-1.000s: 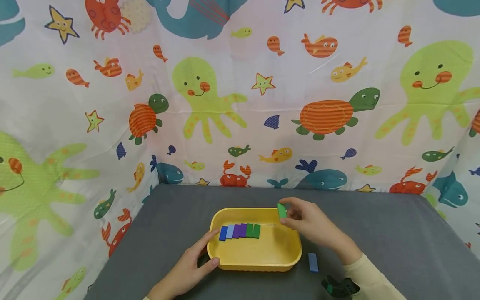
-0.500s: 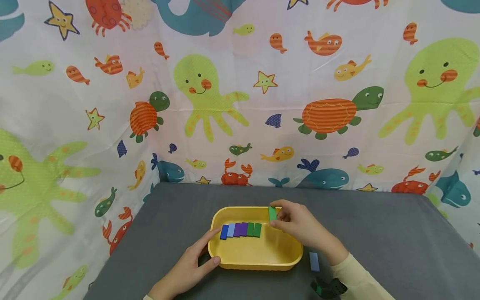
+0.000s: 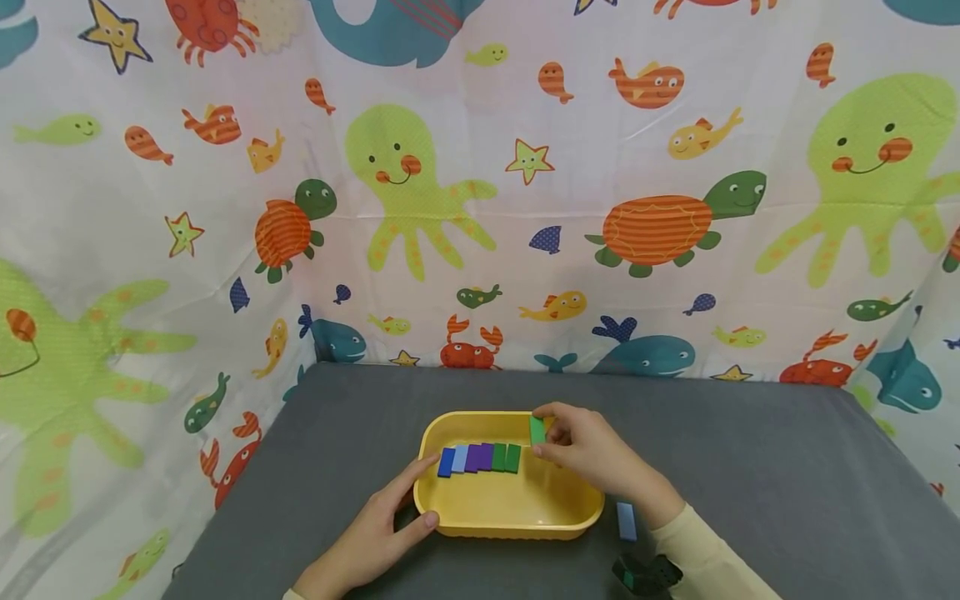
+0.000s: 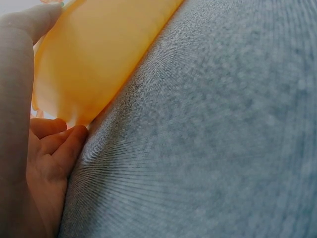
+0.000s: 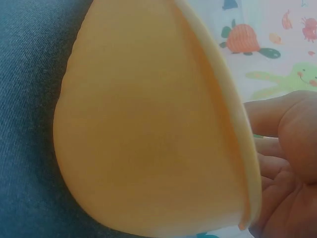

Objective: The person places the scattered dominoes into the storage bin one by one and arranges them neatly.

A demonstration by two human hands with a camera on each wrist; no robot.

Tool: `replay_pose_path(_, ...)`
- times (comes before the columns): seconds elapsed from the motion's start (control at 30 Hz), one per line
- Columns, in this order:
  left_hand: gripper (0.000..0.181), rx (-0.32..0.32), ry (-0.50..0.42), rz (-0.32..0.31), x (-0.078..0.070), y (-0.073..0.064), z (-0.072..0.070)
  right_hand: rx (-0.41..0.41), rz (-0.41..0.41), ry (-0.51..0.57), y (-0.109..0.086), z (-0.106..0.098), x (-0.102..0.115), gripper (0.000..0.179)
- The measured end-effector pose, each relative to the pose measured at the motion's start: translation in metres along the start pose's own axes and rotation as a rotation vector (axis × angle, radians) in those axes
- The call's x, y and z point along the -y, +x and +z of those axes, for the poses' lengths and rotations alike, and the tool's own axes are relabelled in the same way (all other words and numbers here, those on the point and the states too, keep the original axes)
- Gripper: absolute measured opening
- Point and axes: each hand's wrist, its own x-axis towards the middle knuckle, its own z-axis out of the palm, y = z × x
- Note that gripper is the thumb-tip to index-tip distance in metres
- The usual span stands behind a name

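Note:
A yellow plastic tub [image 3: 517, 532] stands on the grey table. In it several small rectangular tiles form a row: a dark blue tile [image 3: 446, 462], a light blue tile [image 3: 460, 457], purple tiles [image 3: 480, 457] and green tiles [image 3: 506, 457]. My right hand [image 3: 588, 442] pinches a light green tile [image 3: 537, 431] between thumb and fingers, over the tub's back right part. My left hand [image 3: 378, 529] holds the tub's left end, thumb on the front rim. The left wrist view shows its curled fingers [image 4: 67, 146] by the tub's base. In the right wrist view, the tub's wall hides most of the pinched tile.
A loose blue tile [image 3: 626, 522] lies on the grey table [image 3: 787, 483], right of the tub and near my right forearm. A black device [image 3: 647, 575] is at the right wrist. A curtain [image 3: 450, 208] printed with sea animals hangs behind the table.
My right hand has carried the light green tile leftward over the tub, closer to the row's right end. The left hand and the row of tiles stay in place.

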Motion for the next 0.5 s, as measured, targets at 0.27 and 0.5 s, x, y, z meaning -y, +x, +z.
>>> replay_pose_path(0.27,0.067,0.008,0.011,0.024,0.001,-0.001,0.000,0.007,-0.006,-0.037,0.007,0.007,-0.001,0.043)
replay_pose_path(0.5,0.069,0.003,0.009,0.018,0.001,0.000,0.001,0.012,0.006,-0.089,0.010,0.014,-0.001,0.044)
